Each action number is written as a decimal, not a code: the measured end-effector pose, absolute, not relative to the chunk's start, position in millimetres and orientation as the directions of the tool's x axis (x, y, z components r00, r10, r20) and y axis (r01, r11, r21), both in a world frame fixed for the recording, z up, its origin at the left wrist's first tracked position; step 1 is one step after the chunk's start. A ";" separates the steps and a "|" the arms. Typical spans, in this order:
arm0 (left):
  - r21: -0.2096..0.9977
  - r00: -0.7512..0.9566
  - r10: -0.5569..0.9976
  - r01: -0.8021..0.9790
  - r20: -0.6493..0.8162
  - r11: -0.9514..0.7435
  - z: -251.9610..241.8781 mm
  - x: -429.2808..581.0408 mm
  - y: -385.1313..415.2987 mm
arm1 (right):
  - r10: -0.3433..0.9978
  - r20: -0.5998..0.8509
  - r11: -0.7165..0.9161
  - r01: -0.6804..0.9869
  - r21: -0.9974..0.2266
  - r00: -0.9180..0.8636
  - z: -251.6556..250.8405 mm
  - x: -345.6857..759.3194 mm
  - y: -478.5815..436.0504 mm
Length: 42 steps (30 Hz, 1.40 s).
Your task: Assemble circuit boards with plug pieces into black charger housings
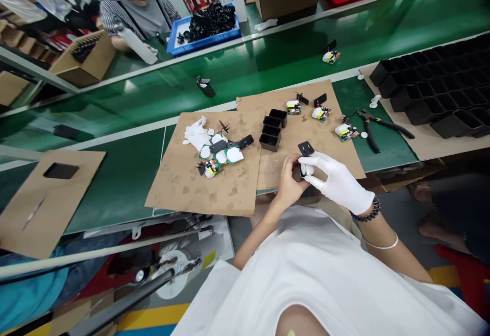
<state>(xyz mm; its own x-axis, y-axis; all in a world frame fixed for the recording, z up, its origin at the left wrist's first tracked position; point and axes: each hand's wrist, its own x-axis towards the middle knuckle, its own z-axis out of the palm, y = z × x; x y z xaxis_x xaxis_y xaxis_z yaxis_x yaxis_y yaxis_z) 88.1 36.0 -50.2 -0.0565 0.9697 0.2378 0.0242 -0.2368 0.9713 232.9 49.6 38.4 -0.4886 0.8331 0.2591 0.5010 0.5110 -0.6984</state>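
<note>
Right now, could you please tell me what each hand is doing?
Left hand: bare, fingers closed on a small black housing.
Right hand: gloved, fingers closed on the same housing.

Bright, even light falls from overhead and leaves pale glare streaks on the glossy green belt (268, 65) beyond my worktop (126, 172); shadows under the parts (220, 154) are short and soft. The white glove (342, 187) on my right hand (333, 177) nearly bleaches out. Straight rails (115, 136) bow toward the edges, and the far top-left corner looks soft.
</note>
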 end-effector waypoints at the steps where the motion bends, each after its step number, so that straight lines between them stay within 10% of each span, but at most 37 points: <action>1: 0.969 -0.068 0.967 0.047 0.244 -0.241 -50.2 88.6 35.8 | 0.832 0.264 0.510 0.488 -0.708 -0.488 37.5 233.6 47.3; 32: 0.931 0.009 0.937 0.106 0.350 -0.349 -40.9 85.4 35.3 | 0.798 0.431 0.602 0.524 -0.603 -0.421 27.9 241.9 40.5; 42: 0.969 0.092 0.970 0.086 0.224 -0.232 -35.7 84.0 33.9 | 0.874 0.339 0.473 0.452 -0.756 -0.347 18.5 253.6 40.1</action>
<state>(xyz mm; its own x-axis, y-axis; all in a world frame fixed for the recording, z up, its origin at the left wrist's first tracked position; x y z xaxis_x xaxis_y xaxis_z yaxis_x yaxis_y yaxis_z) 84.0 33.9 -35.7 0.0919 0.9703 0.2238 0.0857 -0.2316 0.9690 253.6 40.1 18.5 -0.3474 0.8743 0.3389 0.4522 0.4728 -0.7563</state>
